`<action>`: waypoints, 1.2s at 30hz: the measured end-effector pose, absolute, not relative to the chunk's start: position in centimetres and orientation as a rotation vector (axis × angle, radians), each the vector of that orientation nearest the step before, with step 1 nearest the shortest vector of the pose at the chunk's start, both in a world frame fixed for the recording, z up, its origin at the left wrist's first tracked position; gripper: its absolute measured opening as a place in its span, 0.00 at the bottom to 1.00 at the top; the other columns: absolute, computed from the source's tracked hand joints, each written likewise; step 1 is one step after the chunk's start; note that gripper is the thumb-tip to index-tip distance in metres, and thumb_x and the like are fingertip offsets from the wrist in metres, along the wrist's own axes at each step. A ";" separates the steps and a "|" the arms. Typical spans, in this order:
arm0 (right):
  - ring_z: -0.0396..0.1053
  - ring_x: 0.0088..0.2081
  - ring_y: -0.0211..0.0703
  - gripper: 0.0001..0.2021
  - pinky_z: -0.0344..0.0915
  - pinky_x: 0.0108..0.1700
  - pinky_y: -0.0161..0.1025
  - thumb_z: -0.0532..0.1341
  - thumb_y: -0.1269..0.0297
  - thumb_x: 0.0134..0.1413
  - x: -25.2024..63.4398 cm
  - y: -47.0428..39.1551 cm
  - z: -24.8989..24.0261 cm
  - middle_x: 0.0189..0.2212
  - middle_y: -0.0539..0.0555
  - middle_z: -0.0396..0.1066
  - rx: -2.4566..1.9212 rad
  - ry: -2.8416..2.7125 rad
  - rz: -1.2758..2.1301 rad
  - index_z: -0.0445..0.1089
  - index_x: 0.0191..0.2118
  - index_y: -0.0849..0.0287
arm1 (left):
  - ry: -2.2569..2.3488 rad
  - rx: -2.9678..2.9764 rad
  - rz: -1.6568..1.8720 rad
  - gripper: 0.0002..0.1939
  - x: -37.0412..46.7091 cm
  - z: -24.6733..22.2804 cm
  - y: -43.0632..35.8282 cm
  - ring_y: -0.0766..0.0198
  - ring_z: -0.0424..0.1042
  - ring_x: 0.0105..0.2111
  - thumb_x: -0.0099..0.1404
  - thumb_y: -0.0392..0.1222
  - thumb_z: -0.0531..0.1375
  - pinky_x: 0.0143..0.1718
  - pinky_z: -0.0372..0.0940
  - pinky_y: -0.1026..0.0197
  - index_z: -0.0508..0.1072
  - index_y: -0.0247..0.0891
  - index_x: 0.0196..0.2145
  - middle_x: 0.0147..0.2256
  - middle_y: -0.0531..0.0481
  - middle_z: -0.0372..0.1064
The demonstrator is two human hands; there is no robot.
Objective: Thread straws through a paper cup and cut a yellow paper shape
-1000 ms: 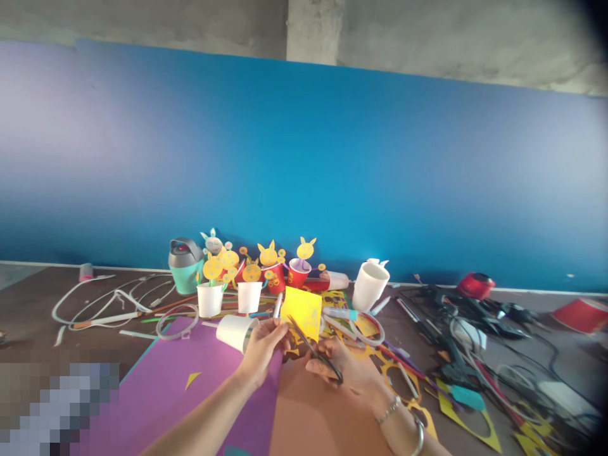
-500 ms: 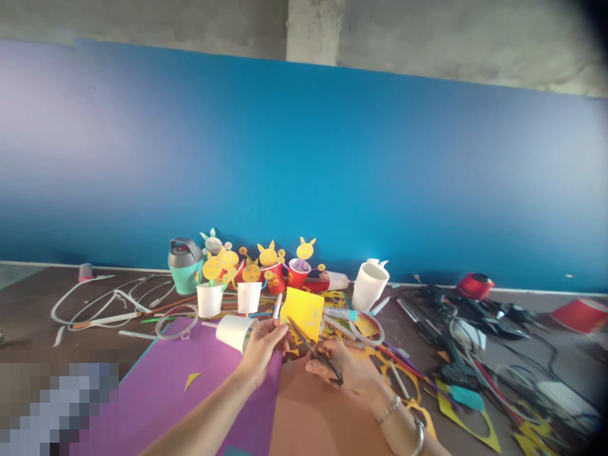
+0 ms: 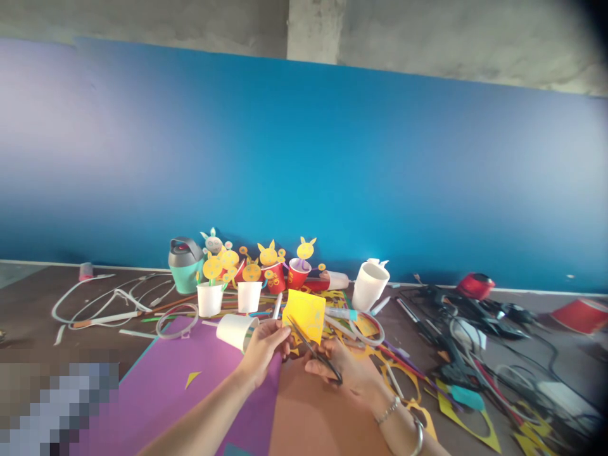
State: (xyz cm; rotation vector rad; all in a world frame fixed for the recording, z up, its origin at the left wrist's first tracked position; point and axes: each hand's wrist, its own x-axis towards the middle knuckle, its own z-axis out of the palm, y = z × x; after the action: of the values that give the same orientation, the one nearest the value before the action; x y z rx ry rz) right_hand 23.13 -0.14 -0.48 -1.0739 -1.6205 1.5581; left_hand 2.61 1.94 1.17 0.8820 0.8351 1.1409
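Observation:
A yellow sheet of paper [image 3: 306, 313] is held up over the middle of the table. My left hand [image 3: 266, 348] pinches its lower left corner. In my right hand [image 3: 339, 366] is a pair of dark scissors [image 3: 311, 348], the blades pointing up and left across the paper's lower left part. Beneath my hands lie a purple sheet [image 3: 190, 373] and a brown sheet [image 3: 313, 411]. A white paper cup [image 3: 232, 330] lies on its side just left of my left hand.
Behind stand white cups [image 3: 209, 301] and red cups [image 3: 298, 275] with yellow paper figures, a teal bottle [image 3: 185, 269] and a larger white cup [image 3: 370, 284]. Right are cut yellow scraps [image 3: 468, 421], a black glue gun [image 3: 453, 364] and cables. White cable loops [image 3: 109, 310] lie left.
The yellow paper has shifted very slightly to the right and down. Both hands are nearly where they were, with the scissors still across the paper.

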 end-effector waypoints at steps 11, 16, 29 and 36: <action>0.57 0.18 0.30 0.18 0.54 0.18 0.30 0.71 0.49 0.48 23.2 -0.1 -0.9 0.23 0.47 0.65 -1.108 -1.670 1.497 0.71 0.31 0.60 | 0.828 0.907 1.133 0.13 2.6 0.8 2.1 0.70 0.65 0.17 0.55 0.45 0.68 0.21 0.57 0.67 0.69 0.37 0.24 0.22 0.54 0.71; 0.56 0.17 0.30 0.19 0.53 0.17 0.30 0.71 0.48 0.48 23.1 -0.2 -0.5 0.20 0.46 0.63 -1.121 -1.667 1.537 0.70 0.30 0.60 | 0.823 0.960 1.093 0.12 2.4 1.0 2.1 0.70 0.65 0.17 0.55 0.44 0.68 0.21 0.58 0.66 0.70 0.38 0.23 0.22 0.54 0.71; 0.56 0.20 0.31 0.19 0.53 0.17 0.30 0.70 0.48 0.49 23.4 -0.2 -0.7 0.23 0.48 0.65 -1.119 -1.565 1.610 0.72 0.33 0.60 | 0.851 0.975 1.052 0.13 2.2 1.2 2.3 0.69 0.65 0.17 0.53 0.46 0.68 0.21 0.58 0.65 0.69 0.38 0.22 0.21 0.54 0.70; 0.54 0.18 0.30 0.17 0.52 0.17 0.30 0.71 0.51 0.49 23.7 0.0 -0.8 0.20 0.46 0.62 -1.106 -1.589 1.585 0.70 0.31 0.60 | 0.890 1.056 1.117 0.14 2.4 1.3 1.8 0.66 0.66 0.19 0.58 0.51 0.66 0.24 0.60 0.63 0.73 0.39 0.24 0.21 0.51 0.70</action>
State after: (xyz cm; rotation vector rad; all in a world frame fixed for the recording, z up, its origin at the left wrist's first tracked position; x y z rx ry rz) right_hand 23.69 0.02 -0.82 -1.1063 -1.5886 1.5849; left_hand 2.44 1.76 1.33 1.0564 0.8898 1.1171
